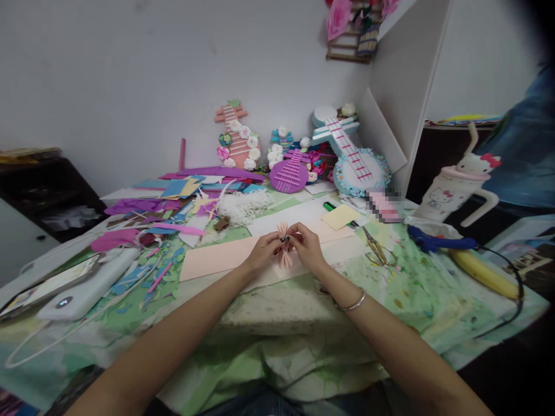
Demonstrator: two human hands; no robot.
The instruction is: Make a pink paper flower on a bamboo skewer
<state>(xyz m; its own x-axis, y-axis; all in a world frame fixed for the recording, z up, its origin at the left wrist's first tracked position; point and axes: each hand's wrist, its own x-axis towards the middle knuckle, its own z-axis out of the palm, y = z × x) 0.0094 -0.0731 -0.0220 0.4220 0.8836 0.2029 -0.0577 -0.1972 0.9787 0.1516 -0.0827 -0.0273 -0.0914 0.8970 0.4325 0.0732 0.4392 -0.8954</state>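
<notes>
Head view: I am watching the left hand and right hand pinching the pleated paper, scissors lying at three o'clock; uneven pressure could be spreading the folds.

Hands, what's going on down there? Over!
Left hand, right hand: pinching pleated peach paper at its middle. Flat peach paper strip beneath. Gold-handled metal scissors off right, not in the way.
</notes>
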